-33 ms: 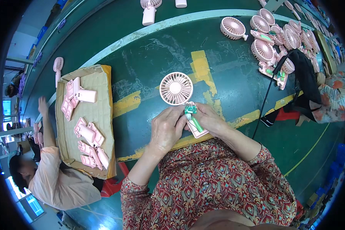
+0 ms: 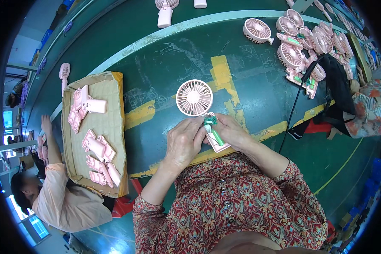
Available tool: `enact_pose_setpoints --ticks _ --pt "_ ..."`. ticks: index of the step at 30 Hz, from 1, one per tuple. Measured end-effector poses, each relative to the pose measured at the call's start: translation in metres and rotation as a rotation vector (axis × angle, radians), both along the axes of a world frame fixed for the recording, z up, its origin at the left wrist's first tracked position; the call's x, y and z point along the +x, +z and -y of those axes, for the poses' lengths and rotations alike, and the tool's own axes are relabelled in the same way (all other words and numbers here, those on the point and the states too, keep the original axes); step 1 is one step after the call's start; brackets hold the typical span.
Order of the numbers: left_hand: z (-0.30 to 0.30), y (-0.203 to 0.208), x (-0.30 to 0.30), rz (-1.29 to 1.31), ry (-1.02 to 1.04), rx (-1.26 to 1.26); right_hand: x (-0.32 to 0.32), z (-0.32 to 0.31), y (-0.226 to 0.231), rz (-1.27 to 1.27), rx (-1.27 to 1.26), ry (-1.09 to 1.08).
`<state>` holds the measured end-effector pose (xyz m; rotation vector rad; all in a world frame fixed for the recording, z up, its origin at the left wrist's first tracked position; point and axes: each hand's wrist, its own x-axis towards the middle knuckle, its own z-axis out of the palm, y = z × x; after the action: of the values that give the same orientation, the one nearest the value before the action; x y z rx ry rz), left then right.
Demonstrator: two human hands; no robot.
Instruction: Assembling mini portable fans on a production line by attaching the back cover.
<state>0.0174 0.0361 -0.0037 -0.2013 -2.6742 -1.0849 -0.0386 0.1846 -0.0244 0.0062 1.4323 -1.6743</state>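
Note:
Near the table's front edge I hold an open pink handheld fan [image 2: 194, 98] in both hands, its round grille pointing away from me. Its handle shell [image 2: 221, 147] lies open, showing a green circuit board [image 2: 210, 120] by the neck and a green battery [image 2: 217, 137] below it. My left hand [image 2: 183, 142] is closed on the left side of the handle, with the thumb near the board. On the right side, my right hand [image 2: 231, 132] grips the shell, its fingers partly hidden behind it.
A cardboard tray [image 2: 122, 101] at left holds several pink handle shells [image 2: 98, 146]. Pink fans [image 2: 290, 56] with opened handles are heaped at the far right, beside a black cable [image 2: 298, 95]. More fans [image 2: 165, 15] lie beyond the pale strip. A co-worker [image 2: 67, 199] sits at left.
The co-worker's raised hand at left has dropped slightly. The circuit board in my hands has tilted a little; my hands stay almost in the same place.

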Motion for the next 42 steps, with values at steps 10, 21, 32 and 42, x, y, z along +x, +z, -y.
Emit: enact_pose_setpoints --ticks 10,21,32,42 --pt "-0.001 0.002 0.0 0.021 0.052 -0.049 0.0 -0.008 -0.004 0.106 -0.132 -0.008" --pt "0.002 0.003 0.0 0.045 -0.033 -0.083 0.004 -0.014 -0.009 0.271 -0.273 -0.169" --pt "0.0 0.0 0.005 0.088 0.022 -0.051 0.003 -0.012 -0.011 0.258 -0.249 -0.165" --pt "0.0 0.0 0.001 0.171 0.024 -0.022 0.001 -0.013 -0.011 0.267 -0.259 -0.157"
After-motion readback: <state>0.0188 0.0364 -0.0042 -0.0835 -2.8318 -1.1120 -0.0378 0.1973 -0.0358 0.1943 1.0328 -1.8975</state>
